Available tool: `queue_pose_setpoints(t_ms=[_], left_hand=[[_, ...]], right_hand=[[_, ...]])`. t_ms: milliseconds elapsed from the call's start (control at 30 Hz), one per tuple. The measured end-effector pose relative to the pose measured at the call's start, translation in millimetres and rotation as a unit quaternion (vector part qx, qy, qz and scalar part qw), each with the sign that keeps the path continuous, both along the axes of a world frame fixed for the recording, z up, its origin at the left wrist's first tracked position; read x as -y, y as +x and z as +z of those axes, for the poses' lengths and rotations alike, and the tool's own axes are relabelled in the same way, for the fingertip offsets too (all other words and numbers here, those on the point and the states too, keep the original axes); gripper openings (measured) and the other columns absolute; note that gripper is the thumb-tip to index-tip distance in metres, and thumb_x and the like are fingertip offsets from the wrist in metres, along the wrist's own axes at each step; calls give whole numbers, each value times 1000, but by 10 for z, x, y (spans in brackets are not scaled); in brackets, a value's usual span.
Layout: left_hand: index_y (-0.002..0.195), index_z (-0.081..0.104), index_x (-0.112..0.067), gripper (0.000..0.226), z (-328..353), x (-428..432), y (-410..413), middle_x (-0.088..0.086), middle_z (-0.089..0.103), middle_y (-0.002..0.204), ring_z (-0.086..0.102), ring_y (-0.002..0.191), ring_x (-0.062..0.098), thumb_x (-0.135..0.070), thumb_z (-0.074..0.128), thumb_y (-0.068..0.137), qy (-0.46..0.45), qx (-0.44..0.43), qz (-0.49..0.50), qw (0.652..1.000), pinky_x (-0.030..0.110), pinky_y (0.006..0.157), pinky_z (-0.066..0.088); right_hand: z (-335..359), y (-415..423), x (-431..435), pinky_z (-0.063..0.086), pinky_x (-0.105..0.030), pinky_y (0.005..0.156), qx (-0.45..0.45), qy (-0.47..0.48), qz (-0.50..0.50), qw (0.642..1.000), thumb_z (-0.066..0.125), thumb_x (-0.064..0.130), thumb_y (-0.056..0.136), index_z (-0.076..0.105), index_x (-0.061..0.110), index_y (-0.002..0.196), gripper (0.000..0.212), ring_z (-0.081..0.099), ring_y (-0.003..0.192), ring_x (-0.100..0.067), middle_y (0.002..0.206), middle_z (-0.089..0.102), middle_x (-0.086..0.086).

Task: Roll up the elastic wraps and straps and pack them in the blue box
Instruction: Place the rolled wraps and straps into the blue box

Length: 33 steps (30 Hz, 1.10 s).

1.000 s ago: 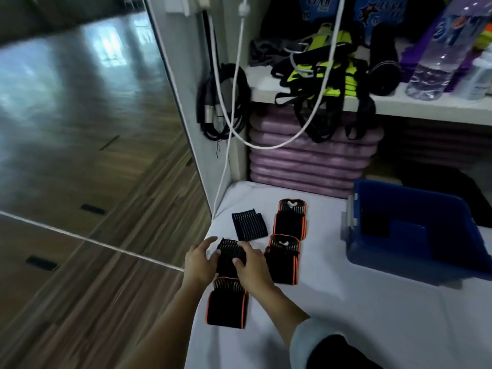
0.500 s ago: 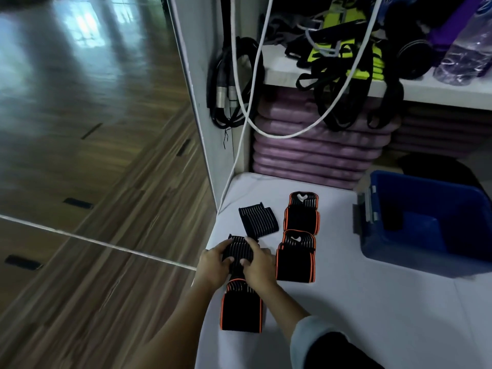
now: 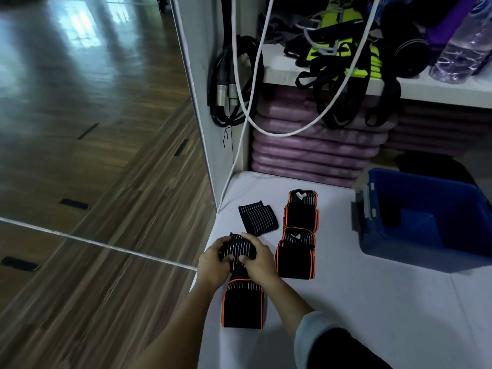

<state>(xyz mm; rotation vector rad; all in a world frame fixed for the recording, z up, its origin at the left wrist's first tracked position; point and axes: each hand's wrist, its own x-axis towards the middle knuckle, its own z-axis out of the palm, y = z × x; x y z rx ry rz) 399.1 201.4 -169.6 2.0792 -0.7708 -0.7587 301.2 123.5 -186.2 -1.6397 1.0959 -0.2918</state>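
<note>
Black striped wrap (image 3: 239,248), elastic, with thin pale lines: held at the near left edge of the bench (image 3: 372,302), partly rolled. The left hand (image 3: 213,265) grips its left side and the right hand (image 3: 259,261) its right side, the fingers of both curled over the roll. A strip runs down between the hands to the top of the near orange-edged wrap (image 3: 242,307); whether the two are one piece cannot be told.

Second striped wrap (image 3: 258,221): folded flat, lying askew just beyond the hands, apart from them.

Middle orange-edged wrap (image 3: 295,255): folded, flat on the bench just right of the right hand.

Far orange-edged wrap (image 3: 302,211): folded, directly behind the middle one, their ends touching or nearly so.

Blue box (image 3: 426,246): open-topped plastic, at the right side of the bench, well apart from the hands and wraps. Grey latch on its left wall. A dark item stands inside against that wall; too dim to identify.

Bench: covered in white.

Shelf (image 3: 292,73): white, behind the bench, carrying yellow and black straps (image 3: 343,57) that hang over its edge, and a clear bottle (image 3: 463,49) at the right.

Purple mats (image 3: 306,150): stacked under the shelf.

White cable (image 3: 247,102): hangs in a loop in front of the mats. Black cables (image 3: 226,83): coiled, hanging on the panel at the left.

Wooden floor (image 3: 80,129): left of the bench.
</note>
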Motion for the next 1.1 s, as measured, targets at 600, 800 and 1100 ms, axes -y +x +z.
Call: queue_pose_setpoints(t_ms=[600, 800, 1100], left_hand=[[117, 59, -36, 43, 969, 736, -631, 1, 59, 112, 61, 99, 15, -15, 69, 81, -204, 9, -87, 975, 41, 91, 52], [117, 58, -37, 40, 1128, 1437, -1405, 4, 58, 114, 60, 100, 18, -18, 67, 83, -229, -4, -148, 962, 24, 86, 52], [121, 60, -27, 40, 1069, 2322, -2255, 9, 55, 113, 58, 98, 21, -15, 66, 83, -168, 74, -188, 965, 33, 94, 47]], right_hand=[[1246, -1075, 653, 50, -37, 97, 222, -60, -95, 969, 69, 2, 80, 65, 32, 110, 42, 61, 109, -15, 118, 64, 3], [1512, -1953, 1191, 52, -22, 87, 228, -93, -151, 957, 67, -2, 81, 62, 26, 109, 40, 62, 98, -11, 110, 65, -3], [1253, -3053, 2210, 52, -45, 92, 158, -100, -277, 943, 72, 6, 78, 67, 43, 96, 41, 61, 104, -23, 109, 67, -2]])
